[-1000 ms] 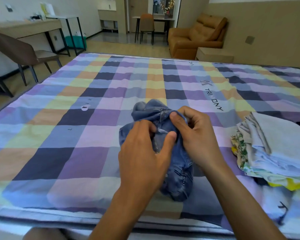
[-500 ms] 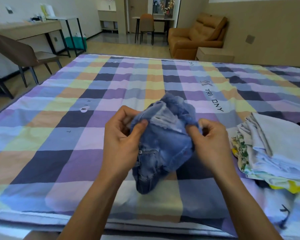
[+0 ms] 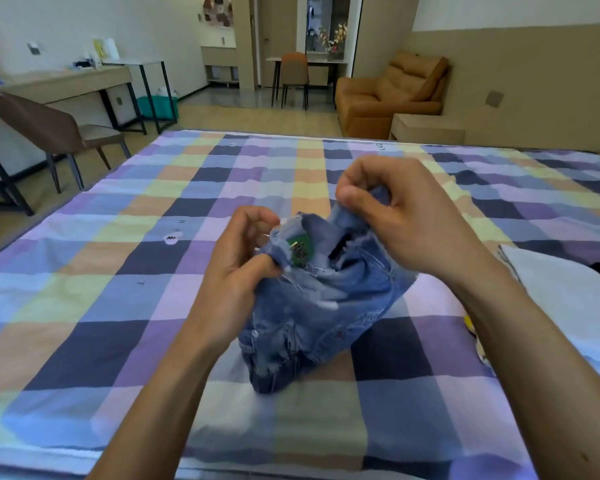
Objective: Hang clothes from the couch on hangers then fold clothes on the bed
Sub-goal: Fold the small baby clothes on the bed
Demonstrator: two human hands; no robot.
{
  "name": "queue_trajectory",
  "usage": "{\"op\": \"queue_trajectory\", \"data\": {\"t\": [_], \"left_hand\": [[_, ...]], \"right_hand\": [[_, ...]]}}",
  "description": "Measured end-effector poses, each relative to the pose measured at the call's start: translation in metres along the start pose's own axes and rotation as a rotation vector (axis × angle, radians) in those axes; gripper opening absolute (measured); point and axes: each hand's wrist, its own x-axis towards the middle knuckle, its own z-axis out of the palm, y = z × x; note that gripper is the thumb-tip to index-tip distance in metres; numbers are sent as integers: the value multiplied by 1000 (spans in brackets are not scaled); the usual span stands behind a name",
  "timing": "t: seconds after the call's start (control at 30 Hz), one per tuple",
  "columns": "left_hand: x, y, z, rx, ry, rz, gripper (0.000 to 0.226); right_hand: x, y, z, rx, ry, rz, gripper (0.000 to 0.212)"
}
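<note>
A crumpled pair of small blue denim shorts hangs above the checked bed cover, its lower end touching the bed. My left hand pinches the frayed waist edge on the left. My right hand grips the waist edge on the right and holds it higher. A green label shows inside the opened waistband. A stack of folded clothes lies at the right edge of the bed.
Past the far side of the bed stand an orange couch and a low wooden side table. A brown chair and a desk are at the left. A table with an orange chair stands at the back.
Both hands have lifted the shorts off the bed and pulled the waistband apart. The right hand rose higher and the green label inside came into sight.
</note>
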Motion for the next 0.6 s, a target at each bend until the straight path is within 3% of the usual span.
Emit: {"op": "queue_trajectory", "data": {"t": [0.13, 0.23, 0.33, 0.4, 0.47, 0.53, 0.6], "left_hand": [[1, 18, 10, 189, -104, 42, 40], [2, 30, 16, 306, -13, 82, 41], [8, 34, 16, 470, 105, 203, 22], [15, 29, 7, 412, 151, 208, 16], [21, 21, -7, 199, 150, 130, 16], [24, 11, -19, -62, 137, 8, 14], [26, 3, -27, -258, 166, -91, 18]], "right_hand": [[27, -23, 7, -22, 50, -72, 15], [38, -28, 7, -25, 94, -58, 13], [41, -18, 5, -59, 135, -13, 10], [40, -6, 4, -17, 183, 28, 8], [32, 7, -1, 127, 196, 62, 11], [19, 24, -5, 241, 14, 131, 29], [4, 47, -1, 238, -318, 236, 49]]}}
